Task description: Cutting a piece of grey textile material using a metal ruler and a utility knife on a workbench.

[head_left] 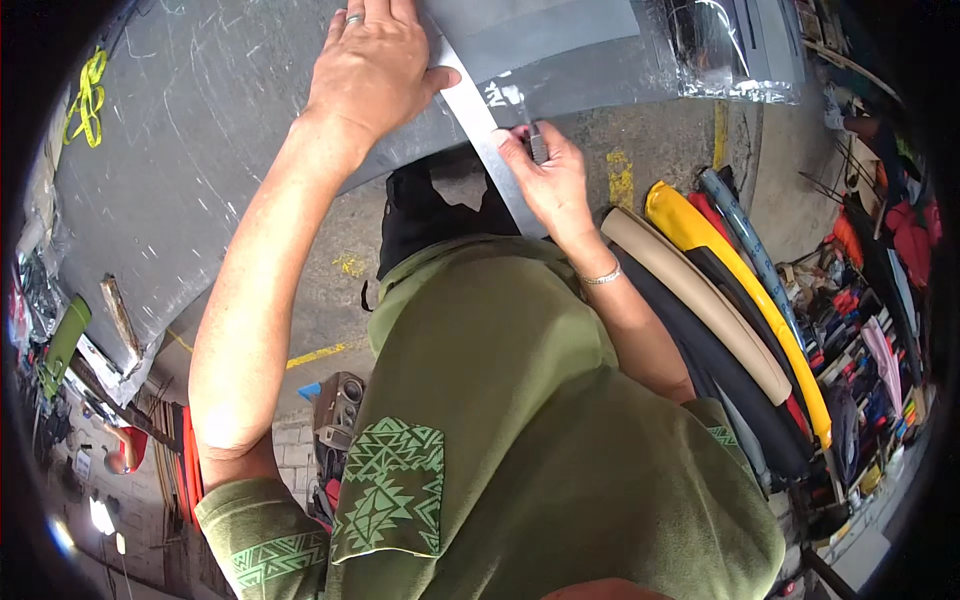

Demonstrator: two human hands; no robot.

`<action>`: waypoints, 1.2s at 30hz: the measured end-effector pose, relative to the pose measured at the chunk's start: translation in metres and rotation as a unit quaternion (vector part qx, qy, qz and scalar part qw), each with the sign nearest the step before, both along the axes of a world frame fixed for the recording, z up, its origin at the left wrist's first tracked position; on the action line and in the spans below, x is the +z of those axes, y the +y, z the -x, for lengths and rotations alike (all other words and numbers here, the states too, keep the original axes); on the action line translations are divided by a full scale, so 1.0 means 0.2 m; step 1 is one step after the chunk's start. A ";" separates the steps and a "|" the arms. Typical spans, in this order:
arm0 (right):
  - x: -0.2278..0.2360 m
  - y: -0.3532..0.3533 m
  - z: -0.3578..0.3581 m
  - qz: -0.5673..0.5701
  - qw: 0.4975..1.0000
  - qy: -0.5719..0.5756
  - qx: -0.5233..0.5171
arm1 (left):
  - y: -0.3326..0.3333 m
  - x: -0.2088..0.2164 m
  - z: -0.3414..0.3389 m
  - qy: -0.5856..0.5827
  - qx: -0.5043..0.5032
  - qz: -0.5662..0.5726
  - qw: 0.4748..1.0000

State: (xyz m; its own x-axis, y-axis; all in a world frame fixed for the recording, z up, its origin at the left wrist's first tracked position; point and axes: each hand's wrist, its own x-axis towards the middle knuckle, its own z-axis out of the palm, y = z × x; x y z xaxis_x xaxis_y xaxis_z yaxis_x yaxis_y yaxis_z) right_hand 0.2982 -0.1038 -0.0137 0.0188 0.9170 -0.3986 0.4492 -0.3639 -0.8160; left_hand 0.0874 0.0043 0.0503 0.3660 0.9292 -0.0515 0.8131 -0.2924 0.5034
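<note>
My left hand (372, 72) lies flat near the table's far side, fingers stretched out and thumb resting on a long metal ruler (475, 120). The ruler slants toward me, and its near end sticks out past the table edge. At that edge my right hand (550, 185) is closed around what looks like a utility knife (539, 146) with a dark ribbed handle; its blade is hidden. The knife is held just right of the ruler. Under the ruler is a grey sheet (560, 50) on the scratched grey table (230, 130).
A yellow strap (88, 98) lies at the table's far left. Clear plastic film (740, 60) covers the far right corner. To my right stand rolls of material, among them a beige roll (695, 300) and a yellow roll (740, 290). Piled goods (870, 350) lie beyond.
</note>
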 end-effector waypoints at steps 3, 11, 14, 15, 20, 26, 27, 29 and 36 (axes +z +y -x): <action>0.17 0.03 -0.05 0.011 1.000 -0.024 0.014 | 0.03 0.13 -0.06 0.275 0.031 0.124 0.953; 0.36 0.09 0.02 -0.100 0.968 -0.085 0.214 | -0.05 -0.11 0.07 0.182 0.057 0.034 0.981; 0.34 0.12 0.06 -0.096 0.966 -0.102 0.217 | -0.07 -0.17 0.14 -0.258 0.004 -0.074 0.963; 0.32 0.13 0.06 -0.081 0.965 -0.116 0.222 | -0.02 -0.01 0.04 -0.025 0.034 0.029 0.999; 0.29 0.14 0.05 -0.105 0.966 -0.098 0.216 | 0.01 0.12 -0.01 0.198 0.066 0.135 0.969; 0.28 0.16 0.05 -0.107 0.960 -0.109 0.234 | 0.01 0.11 0.00 0.197 0.068 0.145 0.967; 0.28 0.16 0.05 -0.111 0.960 -0.108 0.235 | 0.01 0.09 0.01 0.191 0.068 0.140 0.969; 0.29 0.16 0.06 -0.106 0.961 -0.104 0.235 | 0.01 0.09 0.01 0.186 0.068 0.136 0.971; 0.29 0.16 0.05 -0.111 0.958 -0.110 0.239 | 0.03 0.16 -0.02 0.198 0.072 0.152 0.966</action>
